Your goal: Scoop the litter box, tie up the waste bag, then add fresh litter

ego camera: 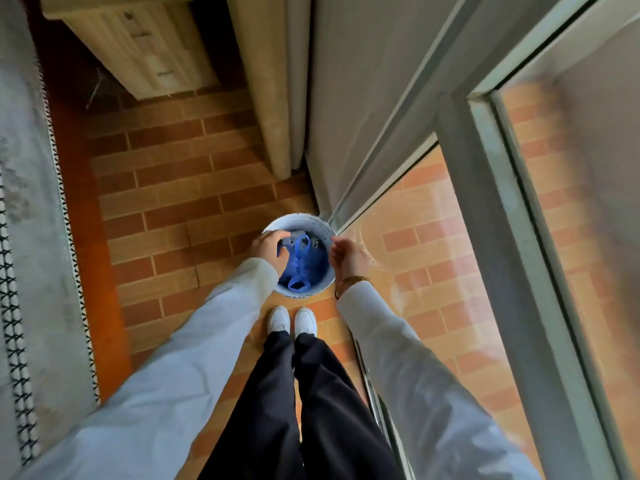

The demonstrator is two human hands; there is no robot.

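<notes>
Single view: head-worn wide-angle camera, looking steeply down along wearer's body. Frame centre: round white bucket with blue plastic bag inside [322, 226], on brick-pattern tiled floor [180, 188]. White shoes [292, 320] just below bucket, dark trousers lower centre. Pale sleeves enter from both lower corners. Glass sliding door with grey metal frame [485, 209] along right edge; strong wide-angle bending at margins. No second view.

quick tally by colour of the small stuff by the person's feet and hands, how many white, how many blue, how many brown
white: 3, the bin and two shoes
blue: 1, the bag inside the bin
brown: 1, the bracelet on the right wrist
total: 5
</notes>
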